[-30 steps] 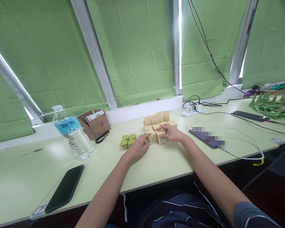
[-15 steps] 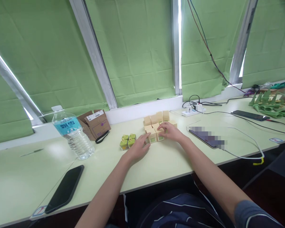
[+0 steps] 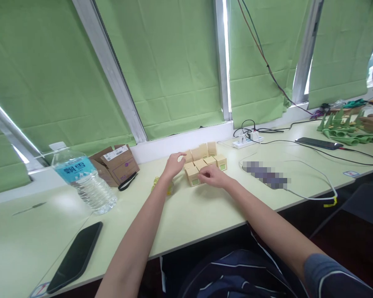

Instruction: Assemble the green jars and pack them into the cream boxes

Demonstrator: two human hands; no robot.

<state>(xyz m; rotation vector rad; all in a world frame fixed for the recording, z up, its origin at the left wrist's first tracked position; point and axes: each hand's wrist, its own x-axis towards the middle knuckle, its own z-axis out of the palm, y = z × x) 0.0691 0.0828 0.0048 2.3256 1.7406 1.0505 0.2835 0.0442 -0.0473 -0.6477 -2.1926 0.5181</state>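
Note:
A cluster of small tan boxes (image 3: 209,158) with green labels stands on the pale green table (image 3: 205,211) near the window sill. My left hand (image 3: 173,164) is lifted over the cluster's left side, fingers stretched out, fingertips at the back-left box (image 3: 188,156). My right hand (image 3: 214,176) rests on the table with bent fingers pressed against the front tan box (image 3: 192,175). A few small green-lidded items (image 3: 156,182) sit left of the cluster, mostly hidden behind my left wrist.
A water bottle (image 3: 81,182) and an open cardboard box (image 3: 116,161) stand at the left; a black phone (image 3: 74,256) lies near the front edge. Right of the boxes are a phone (image 3: 264,174) on a white cable, a power strip (image 3: 247,142), another phone (image 3: 318,143), green cones (image 3: 342,132) and another person's hand (image 3: 371,122).
My left hand has risen from the table beside the front boxes and moved back to the cluster's rear-left box. My right hand slid a little forward. The camera turned slightly right.

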